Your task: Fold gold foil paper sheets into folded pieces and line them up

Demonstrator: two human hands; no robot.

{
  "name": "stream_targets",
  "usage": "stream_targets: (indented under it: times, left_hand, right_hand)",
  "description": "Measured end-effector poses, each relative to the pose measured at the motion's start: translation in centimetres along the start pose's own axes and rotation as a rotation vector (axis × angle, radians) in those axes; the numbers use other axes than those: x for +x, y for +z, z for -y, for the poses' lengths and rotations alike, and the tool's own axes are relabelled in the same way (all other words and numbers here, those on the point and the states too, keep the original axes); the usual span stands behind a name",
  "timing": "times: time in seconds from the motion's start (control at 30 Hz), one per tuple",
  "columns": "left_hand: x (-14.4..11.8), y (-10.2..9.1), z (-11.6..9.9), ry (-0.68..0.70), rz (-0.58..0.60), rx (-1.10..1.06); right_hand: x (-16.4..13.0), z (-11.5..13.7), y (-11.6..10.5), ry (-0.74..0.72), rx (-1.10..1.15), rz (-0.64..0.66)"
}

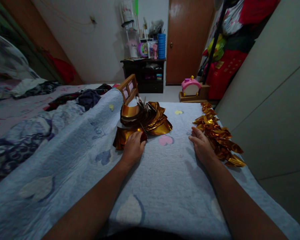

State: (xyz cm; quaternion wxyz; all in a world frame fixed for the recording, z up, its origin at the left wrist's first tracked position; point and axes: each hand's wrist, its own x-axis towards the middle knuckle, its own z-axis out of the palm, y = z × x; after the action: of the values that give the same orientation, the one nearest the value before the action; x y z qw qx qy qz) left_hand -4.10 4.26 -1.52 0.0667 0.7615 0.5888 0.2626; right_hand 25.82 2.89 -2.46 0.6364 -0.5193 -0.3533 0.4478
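In the head view, my left hand (133, 146) has its fingers curled over the right end of a shiny gold foil sheet (127, 133). Just behind it lies a loose, fanned pile of gold foil sheets (157, 118), with some pale edges showing. My right hand (201, 143) is at the right side of the bed, fingers stretched and thumb apart, with nothing visible in it. Beside it runs a heap of folded, crumpled gold foil pieces (221, 135). I cannot tell whether the hand touches the nearest pieces.
A light blue quilt (162, 183) with heart prints covers the surface, rising in a fold at left. A wooden bed rail (128, 88) stands behind the sheets. Beyond are a pink toy (191, 86) and a dark cabinet (143, 75). A pale panel (272, 116) borders the right.
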Motion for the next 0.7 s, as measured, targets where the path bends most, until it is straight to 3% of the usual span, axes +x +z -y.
stream_targets:
  times: [0.2,0.5,0.7]
  left_hand:
    - [0.19,-0.18,0.31,0.001,0.021,0.084]
    - [0.42,-0.61,-0.17,0.004,0.028,0.128]
    - [0.38,-0.51,-0.07,0.006,0.035,0.163]
  right_hand:
    - [0.29,0.05,-0.21,-0.02,-0.022,-0.079]
    - [0.12,0.29,0.03,-0.002,-0.008,-0.066]
    - [0.57,0.01,-0.48,-0.03,-0.007,-0.132]
